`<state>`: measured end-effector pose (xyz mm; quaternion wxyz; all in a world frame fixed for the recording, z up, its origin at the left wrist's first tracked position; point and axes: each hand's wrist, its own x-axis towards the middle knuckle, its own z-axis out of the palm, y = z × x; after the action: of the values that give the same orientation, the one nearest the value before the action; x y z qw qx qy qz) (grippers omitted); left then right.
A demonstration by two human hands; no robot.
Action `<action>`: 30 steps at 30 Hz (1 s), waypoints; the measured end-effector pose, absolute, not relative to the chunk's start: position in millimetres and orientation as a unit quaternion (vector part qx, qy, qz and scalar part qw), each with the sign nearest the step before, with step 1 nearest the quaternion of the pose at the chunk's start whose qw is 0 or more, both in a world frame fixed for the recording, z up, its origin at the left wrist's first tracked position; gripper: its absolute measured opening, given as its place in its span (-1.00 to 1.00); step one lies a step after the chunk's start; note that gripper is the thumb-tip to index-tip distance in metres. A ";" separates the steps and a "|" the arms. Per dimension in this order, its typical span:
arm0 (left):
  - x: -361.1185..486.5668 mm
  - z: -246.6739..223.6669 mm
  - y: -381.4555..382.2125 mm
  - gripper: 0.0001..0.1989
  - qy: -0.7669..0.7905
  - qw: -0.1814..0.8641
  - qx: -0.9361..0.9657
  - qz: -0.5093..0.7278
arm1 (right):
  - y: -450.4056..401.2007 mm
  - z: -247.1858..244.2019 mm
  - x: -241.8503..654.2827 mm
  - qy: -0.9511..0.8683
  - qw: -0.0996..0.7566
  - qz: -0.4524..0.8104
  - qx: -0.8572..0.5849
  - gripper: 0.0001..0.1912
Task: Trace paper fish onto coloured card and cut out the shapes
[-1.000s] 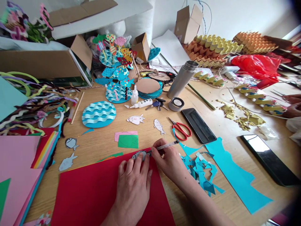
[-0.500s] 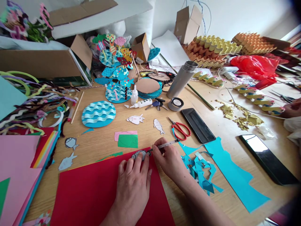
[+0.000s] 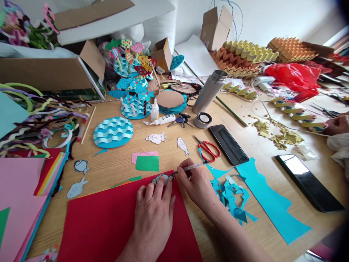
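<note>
A red sheet of paper [image 3: 103, 218] lies before me, with a small grey fish cutout [image 3: 157, 179] near its top corner. My left hand [image 3: 155, 203] lies flat with its fingers stretched over the fish, pressing it to the sheet; part of the cutout is hidden beneath them. My right hand [image 3: 195, 182] pinches a pen [image 3: 195, 166], its tip at the fish's tail end. Beyond the sheet are a green paper piece [image 3: 147, 163] on a pink one [image 3: 135, 157], and two white fish cutouts [image 3: 156, 138], [image 3: 183, 146].
Red-handled scissors [image 3: 208, 150], a phone [image 3: 229, 145] and blue paper scraps [image 3: 234, 198] lie to the right. Glue bottles [image 3: 165, 119] and a steel flask [image 3: 209, 91] stand or lie further back. Coloured paper [image 3: 21, 182] is stacked at left. Another person's hand [image 3: 339, 124] shows at far right.
The view has shifted very slightly. Both hands keep almost the same place, with the pen tip still at the fish's tail end.
</note>
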<state>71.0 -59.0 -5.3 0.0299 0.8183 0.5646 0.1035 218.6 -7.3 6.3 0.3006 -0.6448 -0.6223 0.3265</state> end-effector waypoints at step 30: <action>74.1 -4.3 -55.3 -0.66 0.566 0.028 0.820 0.086 | -5.5 2.6 222.2 -0.614 0.319 0.319 -0.648 -0.83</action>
<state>74.1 -55.3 -4.3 0.0276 0.8195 0.5660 0.0855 222.2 -5.5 2.6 0.3187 -0.6481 -0.6139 0.3187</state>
